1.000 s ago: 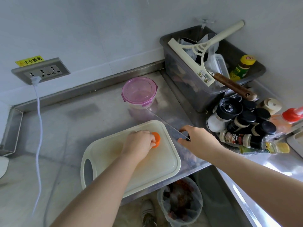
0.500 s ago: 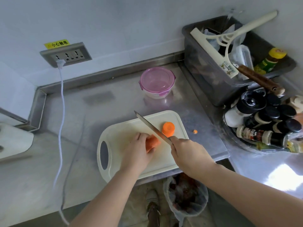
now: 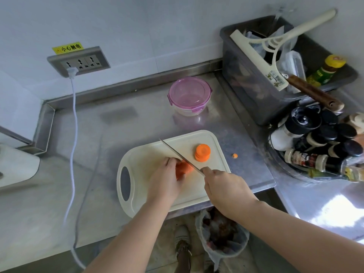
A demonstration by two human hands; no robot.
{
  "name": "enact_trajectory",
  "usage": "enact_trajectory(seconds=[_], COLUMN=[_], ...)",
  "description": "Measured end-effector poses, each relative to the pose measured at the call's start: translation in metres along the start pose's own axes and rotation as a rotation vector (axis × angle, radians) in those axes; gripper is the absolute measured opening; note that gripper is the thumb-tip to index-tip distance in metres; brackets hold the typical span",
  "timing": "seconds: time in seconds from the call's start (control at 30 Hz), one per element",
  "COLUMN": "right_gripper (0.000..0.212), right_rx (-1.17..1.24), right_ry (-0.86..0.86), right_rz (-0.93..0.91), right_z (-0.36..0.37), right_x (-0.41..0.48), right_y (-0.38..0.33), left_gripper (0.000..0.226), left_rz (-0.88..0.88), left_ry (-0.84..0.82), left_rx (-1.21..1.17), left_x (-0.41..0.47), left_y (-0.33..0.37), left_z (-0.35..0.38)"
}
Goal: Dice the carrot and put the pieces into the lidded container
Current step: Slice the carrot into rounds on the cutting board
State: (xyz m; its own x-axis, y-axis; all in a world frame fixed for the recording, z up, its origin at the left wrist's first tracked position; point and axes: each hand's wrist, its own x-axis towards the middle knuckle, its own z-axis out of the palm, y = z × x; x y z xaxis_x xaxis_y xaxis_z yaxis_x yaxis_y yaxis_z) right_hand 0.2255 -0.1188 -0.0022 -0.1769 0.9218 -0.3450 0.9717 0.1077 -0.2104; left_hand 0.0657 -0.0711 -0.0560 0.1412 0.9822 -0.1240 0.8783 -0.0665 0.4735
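Carrot (image 3: 183, 169) pinned on the board (image 3: 199, 188) by the curled left hand (image 3: 164, 179); right hand (image 3: 226, 189) grips the knife (image 3: 180, 156), blade across it

The left hand (image 3: 164, 179) hides most of the carrot (image 3: 184, 168).

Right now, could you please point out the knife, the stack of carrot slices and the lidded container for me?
knife (image 3: 181, 156), head view, middle of the blade.
stack of carrot slices (image 3: 202, 151), head view, top slice.
lidded container (image 3: 189, 93), head view, centre of the pink lid.
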Motion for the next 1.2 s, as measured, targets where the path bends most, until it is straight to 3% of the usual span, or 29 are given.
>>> enact_trajectory(seconds=[0.6,1.0,1.2], right_gripper=[0.027,0.030,0.021], right_rx=[-0.139,-0.078,0.065], right_ry=[-0.080,-0.179,-0.073], right_rz=[0.015,0.041,0.089], right_z=[0.005,0.018,0.015], right_x=[0.011,0.033,0.033], right_y=[-0.001,-0.004,-0.002], left_gripper=[0.025,0.026,0.032], left_rz=[0.032,0.024,0.028], left_ry=[0.026,-0.016,-0.021], left_rx=[0.011,0.012,-0.029], left_x=[-0.003,-0.005,-0.013], left_y=[0.001,0.003,-0.008], left_z=[0.002,-0.003,-0.008])
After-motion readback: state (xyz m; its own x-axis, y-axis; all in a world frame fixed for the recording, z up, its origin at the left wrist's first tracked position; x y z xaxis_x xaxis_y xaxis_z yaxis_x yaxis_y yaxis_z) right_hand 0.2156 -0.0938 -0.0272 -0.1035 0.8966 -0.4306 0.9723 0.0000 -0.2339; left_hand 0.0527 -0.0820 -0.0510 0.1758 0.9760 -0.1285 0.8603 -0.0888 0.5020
